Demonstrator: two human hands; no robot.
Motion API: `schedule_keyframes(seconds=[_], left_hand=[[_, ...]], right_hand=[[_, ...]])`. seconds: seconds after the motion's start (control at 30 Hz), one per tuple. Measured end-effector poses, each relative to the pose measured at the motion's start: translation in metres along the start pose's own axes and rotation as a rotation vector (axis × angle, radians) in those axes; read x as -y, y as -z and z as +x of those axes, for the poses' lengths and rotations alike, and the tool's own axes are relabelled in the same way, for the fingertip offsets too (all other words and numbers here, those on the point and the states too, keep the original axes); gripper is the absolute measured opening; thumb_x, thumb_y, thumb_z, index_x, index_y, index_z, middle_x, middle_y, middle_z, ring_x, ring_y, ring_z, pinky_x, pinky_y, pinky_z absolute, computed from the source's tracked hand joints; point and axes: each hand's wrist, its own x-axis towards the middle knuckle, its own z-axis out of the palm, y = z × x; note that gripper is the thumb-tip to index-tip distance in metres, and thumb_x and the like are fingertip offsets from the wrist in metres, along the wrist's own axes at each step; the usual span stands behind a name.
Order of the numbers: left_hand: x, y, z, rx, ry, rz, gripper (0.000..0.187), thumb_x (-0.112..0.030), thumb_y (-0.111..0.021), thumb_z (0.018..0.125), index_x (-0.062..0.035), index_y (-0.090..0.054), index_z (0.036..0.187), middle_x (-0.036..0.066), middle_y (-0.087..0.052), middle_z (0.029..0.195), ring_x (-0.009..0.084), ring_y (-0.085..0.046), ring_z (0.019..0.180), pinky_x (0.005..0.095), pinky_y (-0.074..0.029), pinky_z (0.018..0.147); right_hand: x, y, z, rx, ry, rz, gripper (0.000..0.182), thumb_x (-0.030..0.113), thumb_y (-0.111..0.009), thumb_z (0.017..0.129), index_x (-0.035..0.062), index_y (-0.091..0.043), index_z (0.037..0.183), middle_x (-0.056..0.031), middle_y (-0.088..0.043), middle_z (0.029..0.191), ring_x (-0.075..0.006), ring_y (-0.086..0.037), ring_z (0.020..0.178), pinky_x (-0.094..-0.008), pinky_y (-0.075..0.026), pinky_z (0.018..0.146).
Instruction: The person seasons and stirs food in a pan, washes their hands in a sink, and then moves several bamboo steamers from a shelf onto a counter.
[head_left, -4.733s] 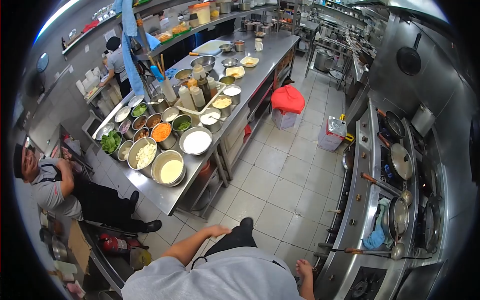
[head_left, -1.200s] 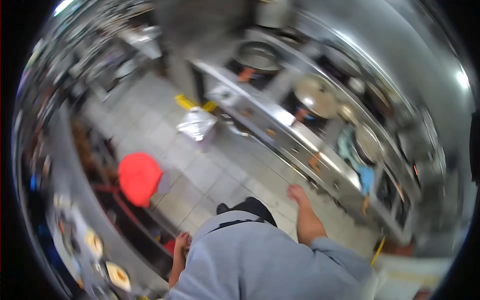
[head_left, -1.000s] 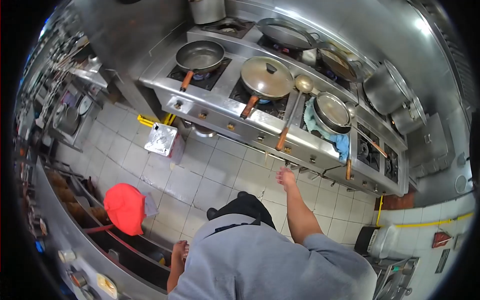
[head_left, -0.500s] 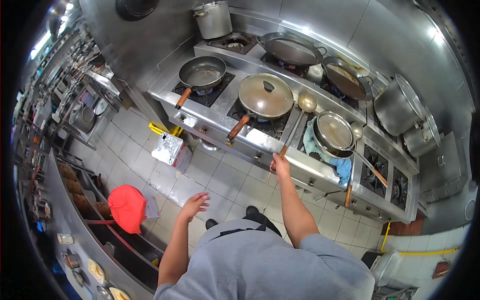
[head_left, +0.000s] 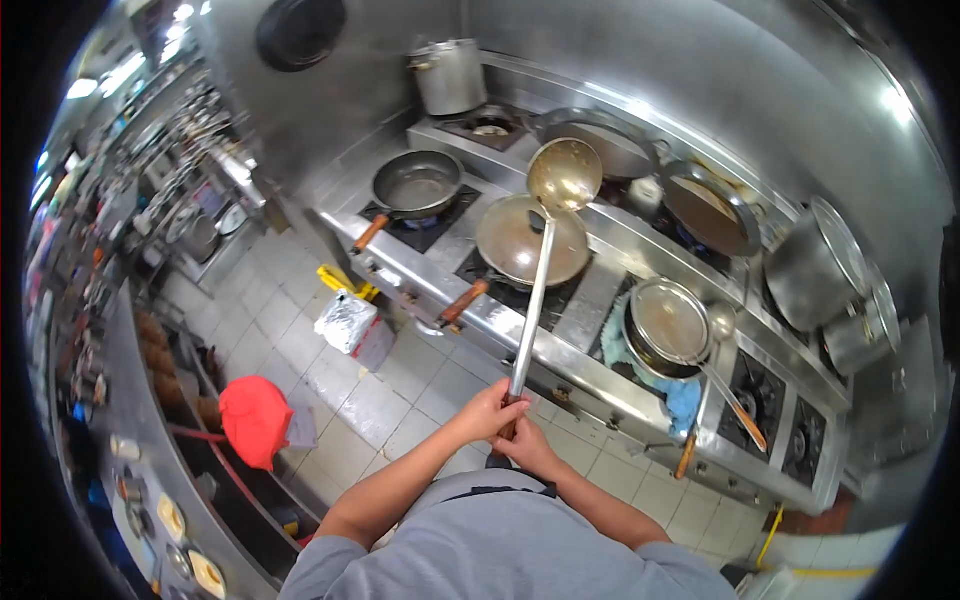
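Observation:
Both hands are on a long-handled metal ladle [head_left: 564,176], raised in front of me with its bowl pointing away from my body. My left hand [head_left: 485,412] is closed around the upper part of the wooden grip. Just below it, my right hand [head_left: 531,446] wraps the grip's lower end. In this view the ladle's bowl and shaft cover part of a lidded pan [head_left: 510,245] on the front burner. A frying pan [head_left: 418,183] with a wooden handle sits on the burner to the left.
A strainer [head_left: 670,318] rests over a pot on the stove [head_left: 590,345], above a blue cloth [head_left: 684,400]. Two wide pans [head_left: 712,210] stand at the back, with large stockpots [head_left: 815,265] to the right. A foil-topped box [head_left: 350,325] and a red bag [head_left: 255,422] are at left.
The ladle has lifted off the stove and swung upright in front of me. My left hand, free and open before, has come across and now grips the handle with my right.

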Motion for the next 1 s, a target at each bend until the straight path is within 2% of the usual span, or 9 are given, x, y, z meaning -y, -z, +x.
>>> schedule_keyframes(seconds=[0.07, 0.13, 0.2, 0.33, 0.53, 0.67, 0.73, 0.8, 1.0], left_hand=[[0.002, 0.009, -0.029, -0.196, -0.223, -0.084, 0.022, -0.017, -0.059, 0.091, -0.0034, -0.051, 0.106, 0.006, -0.063, 0.089, 0.012, -0.061, 0.08, 0.0281, -0.051, 0.071], [0.022, 0.026, -0.06, -0.337, -0.079, -0.173, 0.022, -0.017, -0.061, 0.088, -0.0028, -0.049, 0.1, 0.005, -0.059, 0.075, 0.0118, -0.058, 0.064, 0.0283, -0.049, 0.058], [0.035, 0.053, -0.097, -0.454, -0.061, -0.32, 0.018, -0.013, -0.059, 0.087, -0.004, -0.048, 0.097, 0.002, -0.054, 0.071, 0.0109, -0.055, 0.058, 0.0268, -0.046, 0.053], [0.043, 0.068, -0.176, -0.609, 0.063, -0.44, 0.011, -0.007, -0.058, 0.087, -0.0065, -0.048, 0.091, 0.0, -0.051, 0.067, 0.0094, -0.054, 0.055, 0.0256, -0.047, 0.051], [0.069, 0.051, -0.25, -0.864, 0.121, -0.421, 0.011, -0.01, -0.058, 0.087, -0.0078, -0.048, 0.087, -0.001, -0.049, 0.065, 0.0084, -0.052, 0.053, 0.0252, -0.045, 0.05], [0.085, 0.037, -0.286, -0.987, 0.202, -0.319, 0.017, -0.016, -0.06, 0.087, -0.0067, -0.046, 0.083, -0.001, -0.049, 0.062, 0.0093, -0.05, 0.053, 0.0264, -0.045, 0.051], [0.089, 0.033, -0.302, -1.066, 0.223, -0.306, 0.021, -0.019, -0.06, 0.087, -0.0053, -0.045, 0.082, 0.001, -0.05, 0.061, 0.0119, -0.051, 0.053, 0.0297, -0.044, 0.052], [0.096, 0.032, -0.32, -1.058, 0.321, -0.057, 0.025, -0.021, -0.061, 0.086, -0.0043, -0.044, 0.081, 0.005, -0.051, 0.061, 0.0149, -0.05, 0.053, 0.0328, -0.043, 0.052], [0.105, 0.039, -0.355, -1.127, 0.451, 0.081, 0.026, -0.025, -0.061, 0.082, -0.003, -0.048, 0.081, 0.017, -0.057, 0.067, 0.0374, -0.056, 0.063, 0.0441, -0.044, 0.06]], right_hand=[[0.02, 0.007, 0.008, 0.157, 0.077, -0.094, 0.034, 0.025, -0.071, 0.081, 0.0017, -0.058, 0.102, -0.0094, -0.064, 0.081, -0.0154, -0.062, 0.074, -0.03, -0.048, 0.067], [0.05, 0.022, 0.02, 0.466, 0.186, -0.421, 0.033, 0.026, -0.07, 0.081, 0.0032, -0.063, 0.104, -0.0098, -0.065, 0.085, -0.0185, -0.062, 0.08, -0.0309, -0.049, 0.069], [0.082, 0.032, 0.036, 0.408, 0.255, -0.289, 0.032, 0.023, -0.068, 0.083, 0.0049, -0.064, 0.11, -0.0093, -0.066, 0.09, -0.0204, -0.063, 0.08, -0.0308, -0.049, 0.07], [0.17, 0.018, 0.074, 0.171, 0.396, -0.118, 0.039, 0.01, -0.063, 0.085, 0.0059, -0.058, 0.124, -0.0032, -0.06, 0.082, -0.011, -0.054, 0.071, -0.0247, -0.045, 0.068], [0.276, -0.099, 0.141, 0.374, 0.556, 0.113, 0.055, 0.007, -0.057, 0.088, 0.0023, -0.038, 0.14, 0.0022, -0.049, 0.078, -0.0061, -0.046, 0.071, -0.0214, -0.042, 0.066], [0.305, -0.194, 0.17, 0.526, 0.284, 0.165, 0.073, 0.015, -0.06, 0.088, -0.0004, -0.019, 0.146, -0.001, -0.052, 0.079, -0.0082, -0.047, 0.07, -0.0225, -0.041, 0.064], [0.296, -0.234, 0.183, 0.575, 0.265, 0.198, 0.048, 0.017, -0.06, 0.088, 0.003, -0.043, 0.131, -0.0026, -0.054, 0.08, -0.0071, -0.045, 0.061, -0.0235, -0.039, 0.049], [0.287, -0.263, 0.183, 0.56, 0.259, 0.269, 0.026, 0.017, -0.058, 0.089, 0.0042, -0.051, 0.111, -0.0024, -0.053, 0.079, -0.0063, -0.042, 0.055, -0.0232, -0.036, 0.045], [0.263, -0.31, 0.189, 0.533, 0.031, 0.479, 0.011, 0.019, -0.053, 0.094, 0.0084, -0.053, 0.091, 0.0038, -0.043, 0.07, -0.0037, -0.038, 0.051, -0.0207, -0.033, 0.043]])
